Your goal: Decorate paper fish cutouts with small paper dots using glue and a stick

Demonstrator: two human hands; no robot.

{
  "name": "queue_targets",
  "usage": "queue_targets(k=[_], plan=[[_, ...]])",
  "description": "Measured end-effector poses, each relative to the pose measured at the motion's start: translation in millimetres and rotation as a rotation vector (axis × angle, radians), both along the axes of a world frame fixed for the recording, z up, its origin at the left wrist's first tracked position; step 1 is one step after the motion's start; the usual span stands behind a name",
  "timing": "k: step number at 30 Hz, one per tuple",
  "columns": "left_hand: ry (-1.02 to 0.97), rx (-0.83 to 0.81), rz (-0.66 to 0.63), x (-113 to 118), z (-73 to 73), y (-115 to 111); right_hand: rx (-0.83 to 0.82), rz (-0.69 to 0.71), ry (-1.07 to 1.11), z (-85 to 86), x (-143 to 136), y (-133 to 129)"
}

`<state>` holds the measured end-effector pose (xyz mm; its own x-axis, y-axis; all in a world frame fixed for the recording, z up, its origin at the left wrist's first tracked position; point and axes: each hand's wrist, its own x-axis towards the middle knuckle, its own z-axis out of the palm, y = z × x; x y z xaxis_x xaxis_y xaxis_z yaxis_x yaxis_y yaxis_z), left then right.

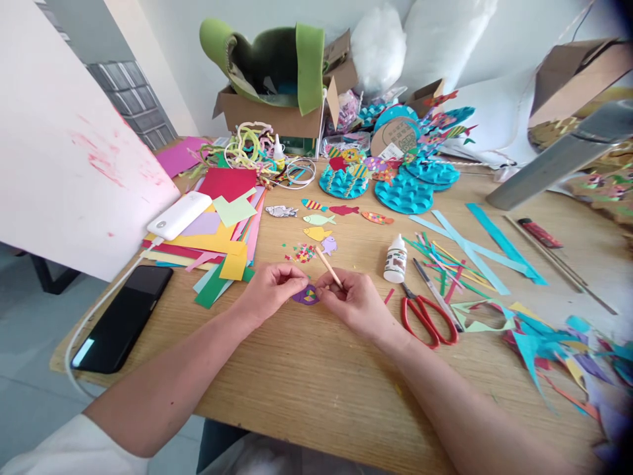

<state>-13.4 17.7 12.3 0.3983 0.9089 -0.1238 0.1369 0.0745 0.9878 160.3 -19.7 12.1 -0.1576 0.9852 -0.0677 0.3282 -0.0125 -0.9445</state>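
Note:
Between my hands is a small purple paper fish (305,296) with bits of coloured paper on it. The fingers of my left hand (273,289) pinch its left edge. My right hand (355,300) is closed around a thin wooden stick (327,265), while its fingertips touch the fish's right side. Just beyond lies a heap of tiny coloured paper bits (302,253). A lilac paper fish (329,245), a yellow one (317,233) and several others lie behind the heap. Right of my right hand are a white glue bottle (395,259) and red-handled scissors (429,320).
At left lie a black phone (123,320), a white power bank (179,216) and stacked coloured paper (230,185). Paper strips (479,247), a pen (435,290) and scraps (558,349) cover the right. Blue egg-carton pieces (403,192) and a cardboard box (271,119) stand behind.

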Motion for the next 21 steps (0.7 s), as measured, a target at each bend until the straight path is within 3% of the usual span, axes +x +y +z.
queue_targets(k=[7,13,21], plan=[[0.012,0.054,-0.031,0.2,-0.2,-0.2,-0.018,-0.021,0.031,-1.8,4.8,3.5],[-0.068,-0.031,0.009,-0.6,-4.7,0.0,-0.058,-0.052,0.141,-5.7,9.1,7.6],[0.052,-0.005,-0.124,-0.9,2.5,-2.8,-0.058,-0.063,0.210,-6.7,9.6,7.9]])
